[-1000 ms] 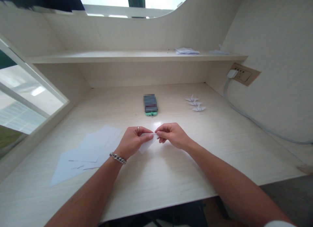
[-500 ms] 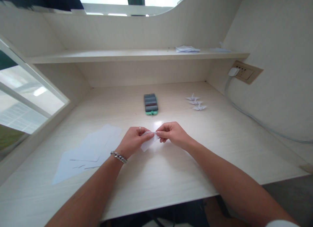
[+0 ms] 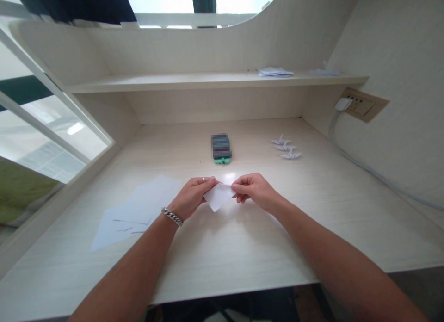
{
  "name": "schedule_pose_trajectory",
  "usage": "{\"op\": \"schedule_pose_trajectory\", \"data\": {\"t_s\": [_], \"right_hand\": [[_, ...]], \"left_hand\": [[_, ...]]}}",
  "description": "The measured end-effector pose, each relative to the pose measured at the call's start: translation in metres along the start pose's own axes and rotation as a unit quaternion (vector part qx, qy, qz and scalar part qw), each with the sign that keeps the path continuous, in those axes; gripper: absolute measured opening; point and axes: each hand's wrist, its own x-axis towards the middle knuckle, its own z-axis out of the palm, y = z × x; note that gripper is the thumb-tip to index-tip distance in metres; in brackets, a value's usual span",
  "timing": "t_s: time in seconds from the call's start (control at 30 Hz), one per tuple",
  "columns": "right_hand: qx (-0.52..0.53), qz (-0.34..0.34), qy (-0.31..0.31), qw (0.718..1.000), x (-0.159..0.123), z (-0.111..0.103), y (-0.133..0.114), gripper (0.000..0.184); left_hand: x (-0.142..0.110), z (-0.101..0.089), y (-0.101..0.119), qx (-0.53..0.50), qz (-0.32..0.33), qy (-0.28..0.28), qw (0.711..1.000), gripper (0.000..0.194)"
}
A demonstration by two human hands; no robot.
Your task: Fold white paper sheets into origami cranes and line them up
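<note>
A small folded piece of white paper is held between both hands, just over the desk. My left hand pinches its left edge between thumb and fingers; a ring and a chain bracelet are on that side. My right hand pinches the paper's right corner with thumb and forefinger. The lower corner of the paper points toward me. Farther back on the right stand three folded paper cranes. The fingers hide the paper's side edges.
White paper sheets lie on the desk at the left. A phone with a green edge lies behind my hands. Folded papers rest on the shelf. A cable runs from the wall socket along the right.
The paper's flat face now shows more fully between my hands, and my left thumb has moved up to its top left edge. The view has shifted slightly left.
</note>
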Motion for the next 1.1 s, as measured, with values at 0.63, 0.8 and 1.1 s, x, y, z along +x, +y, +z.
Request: {"op": "schedule_pose_trajectory", "data": {"t_s": [0.63, 0.8, 1.1], "right_hand": [[-0.068, -0.006, -0.027, 0.997, 0.001, -0.005, 0.0, 0.039], [-0.069, -0.026, 0.007, 0.997, 0.002, -0.015, -0.002, 0.038], [-0.139, -0.082, -0.006, 0.987, -0.001, -0.005, 0.0, 0.028]], "left_hand": [[-0.001, 0.004, 0.003, 0.212, 0.066, 0.088, 0.971, 0.034], [-0.001, 0.002, 0.003, 0.217, 0.08, 0.101, 0.968, 0.034], [0.001, 0.002, 0.0, 0.225, 0.085, 0.094, 0.966, 0.033]]}}
